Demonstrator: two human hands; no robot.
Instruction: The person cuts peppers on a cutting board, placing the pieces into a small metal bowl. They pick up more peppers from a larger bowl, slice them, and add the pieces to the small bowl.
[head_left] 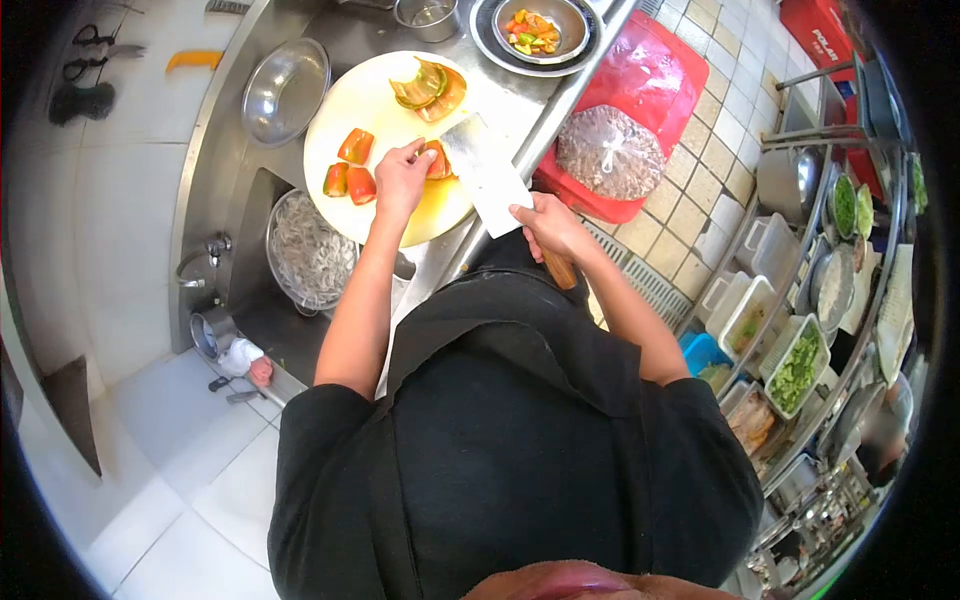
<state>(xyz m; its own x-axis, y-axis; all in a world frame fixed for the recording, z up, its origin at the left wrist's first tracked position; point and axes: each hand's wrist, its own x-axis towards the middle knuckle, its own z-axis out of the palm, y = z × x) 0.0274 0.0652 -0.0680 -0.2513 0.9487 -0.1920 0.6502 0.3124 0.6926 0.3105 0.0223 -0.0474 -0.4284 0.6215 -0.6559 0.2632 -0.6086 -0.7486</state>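
Note:
My right hand (552, 226) is wrapped round a cleaver (487, 180), its wooden handle pointing back toward me and its broad blade lying over the board. Fingers bent, my left hand (402, 178) grips a red-orange bell pepper piece (439, 163) right beside the blade. Both are over a round, pale cutting board (335, 100). To the left of my left hand lie several red and green bell pepper chunks (355, 146). Curved green and orange pepper pieces (424, 86) rest at the far side of the board. The blade's cutting edge against the pepper is hard to make out.
A metal bowl of diced peppers (532, 32) stands at the back right. The sink to the left holds a bowl of pale strips (308, 250). An empty steel bowl (287, 92) sits beside the board. A red crate (655, 70) holds a tied bag (610, 152). Loaded shelves (800, 330) stand right.

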